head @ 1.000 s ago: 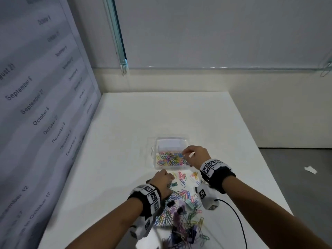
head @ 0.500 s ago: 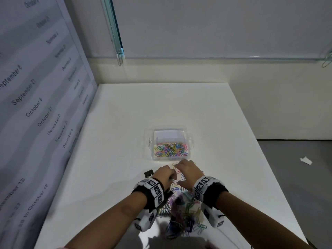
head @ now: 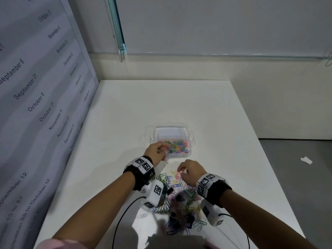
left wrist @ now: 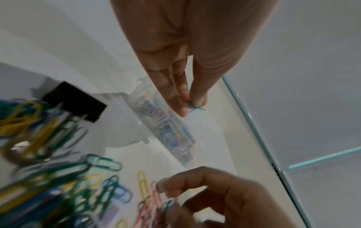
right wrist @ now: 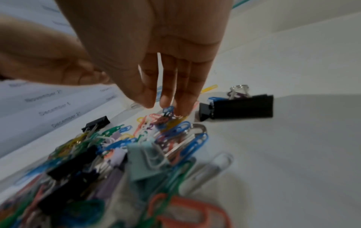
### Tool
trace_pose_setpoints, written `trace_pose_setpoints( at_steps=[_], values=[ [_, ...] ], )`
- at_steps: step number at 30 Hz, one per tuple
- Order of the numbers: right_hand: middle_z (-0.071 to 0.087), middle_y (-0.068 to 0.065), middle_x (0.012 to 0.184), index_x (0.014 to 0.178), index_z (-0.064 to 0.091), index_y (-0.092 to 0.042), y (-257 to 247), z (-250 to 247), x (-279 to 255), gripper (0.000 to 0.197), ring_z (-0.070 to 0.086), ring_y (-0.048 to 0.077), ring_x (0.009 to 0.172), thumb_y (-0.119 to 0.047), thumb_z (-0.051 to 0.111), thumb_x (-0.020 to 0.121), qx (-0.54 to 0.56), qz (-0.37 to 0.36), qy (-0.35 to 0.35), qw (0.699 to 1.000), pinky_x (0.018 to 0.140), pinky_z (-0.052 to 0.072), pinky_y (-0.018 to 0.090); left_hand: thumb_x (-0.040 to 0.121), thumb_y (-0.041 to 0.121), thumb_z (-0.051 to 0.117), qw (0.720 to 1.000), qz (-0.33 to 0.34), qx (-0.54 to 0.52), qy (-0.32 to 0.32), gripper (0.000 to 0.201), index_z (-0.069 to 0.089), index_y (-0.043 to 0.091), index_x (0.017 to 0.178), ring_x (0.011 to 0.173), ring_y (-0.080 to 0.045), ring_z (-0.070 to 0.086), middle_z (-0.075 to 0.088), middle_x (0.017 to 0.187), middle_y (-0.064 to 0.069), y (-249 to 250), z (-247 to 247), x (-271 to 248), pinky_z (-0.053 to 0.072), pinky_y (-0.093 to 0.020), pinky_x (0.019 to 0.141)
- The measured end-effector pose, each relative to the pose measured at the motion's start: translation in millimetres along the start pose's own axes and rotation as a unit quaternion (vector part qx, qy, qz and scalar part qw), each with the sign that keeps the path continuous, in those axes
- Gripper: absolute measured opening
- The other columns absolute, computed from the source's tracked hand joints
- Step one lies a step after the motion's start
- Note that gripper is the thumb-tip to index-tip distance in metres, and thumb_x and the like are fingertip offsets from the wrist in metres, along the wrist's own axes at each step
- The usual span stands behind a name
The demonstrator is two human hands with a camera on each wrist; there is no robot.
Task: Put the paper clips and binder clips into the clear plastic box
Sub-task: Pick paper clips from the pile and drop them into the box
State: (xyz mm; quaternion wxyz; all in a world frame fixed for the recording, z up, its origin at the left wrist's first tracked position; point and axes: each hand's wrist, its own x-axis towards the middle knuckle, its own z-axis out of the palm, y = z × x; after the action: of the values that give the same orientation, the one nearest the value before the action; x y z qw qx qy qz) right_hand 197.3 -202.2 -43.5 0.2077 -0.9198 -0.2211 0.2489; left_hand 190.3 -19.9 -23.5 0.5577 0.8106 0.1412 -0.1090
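On the white table, the left hand has carried pinched paper clips over the clear plastic box; the right hand, back at the pile, pinches more

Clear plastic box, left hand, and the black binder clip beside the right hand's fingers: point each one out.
clear plastic box [head: 170, 132]: head view, bare far part of its floor.
left hand [head: 156, 153]: head view, back of the hand.
black binder clip [right wrist: 242, 106]: right wrist view, its black body.
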Motion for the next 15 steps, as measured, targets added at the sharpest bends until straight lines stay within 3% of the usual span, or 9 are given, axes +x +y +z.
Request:
trace_pose_setpoints(
  at_steps=[3, 5, 9, 12, 15],
  values=[
    [0.045, 0.006, 0.12, 0.12, 0.051, -0.017, 1.1, 4.9, 0.8, 0.045, 0.054, 0.024, 0.106, -0.026, 0.066, 0.079, -0.054, -0.003, -0.068, 0.996, 0.087, 0.044, 0.031, 0.091, -0.01, 0.043, 0.998, 0.004, -0.056, 0.019, 0.029, 0.06, 0.0, 0.111, 0.053, -0.005, 0.057, 0.052, 0.084, -0.002, 10.1, -4.4, 8.8, 0.056, -0.018, 0.065],
    [0.042, 0.008, 0.12, 0.121, 0.05, -0.014, -0.3, 8.5, 1.9, 0.048, 0.054, 0.027, 0.104, -0.023, 0.068, 0.078, -0.063, -0.003, -0.084, 0.994, 0.085, 0.044, 0.031, 0.094, -0.007, 0.039, 0.996, -0.001, -0.084, 0.027, 0.028, 0.057, -0.002, 0.115, 0.061, -0.007, 0.058, 0.054, 0.093, -0.009, 13.7, -4.9, 13.5, 0.054, -0.018, 0.066],
    [0.054, 0.007, 0.109, 0.103, 0.065, -0.012, -4.8, 10.4, 1.5, 0.023, 0.056, 0.027, 0.105, -0.009, 0.058, 0.081, -0.05, -0.003, -0.078, 0.996, 0.086, 0.043, 0.029, 0.098, 0.0, 0.034, 0.991, -0.041, -0.119, 0.038, 0.029, 0.051, -0.002, 0.121, 0.075, -0.018, 0.058, 0.054, 0.108, -0.013, 10.0, -4.0, 12.6, 0.05, -0.024, 0.076],
    [0.066, 0.006, 0.107, 0.089, 0.071, -0.012, -4.7, 10.3, 0.1, 0.022, 0.06, 0.023, 0.101, -0.005, 0.053, 0.08, -0.029, 0.009, -0.061, 0.998, 0.085, 0.045, 0.027, 0.097, 0.004, 0.038, 0.998, -0.022, -0.044, 0.032, 0.025, 0.058, 0.005, 0.112, 0.088, -0.022, 0.057, 0.057, 0.103, -0.01, 1.0, -2.3, 0.3, 0.05, -0.025, 0.077],
    [0.072, 0.004, 0.097, 0.083, 0.073, -0.013, -5.0, 2.8, -0.6, 0.026, 0.065, 0.019, 0.093, -0.003, 0.05, 0.078, 0.01, 0.014, -0.013, 1.0, 0.082, 0.05, 0.025, 0.092, 0.002, 0.043, 0.999, -0.015, 0.035, -0.006, 0.023, 0.063, 0.012, 0.096, 0.073, -0.012, 0.052, 0.058, 0.088, -0.003, -8.6, 0.8, -17.6, 0.046, -0.015, 0.064]
  ],
)
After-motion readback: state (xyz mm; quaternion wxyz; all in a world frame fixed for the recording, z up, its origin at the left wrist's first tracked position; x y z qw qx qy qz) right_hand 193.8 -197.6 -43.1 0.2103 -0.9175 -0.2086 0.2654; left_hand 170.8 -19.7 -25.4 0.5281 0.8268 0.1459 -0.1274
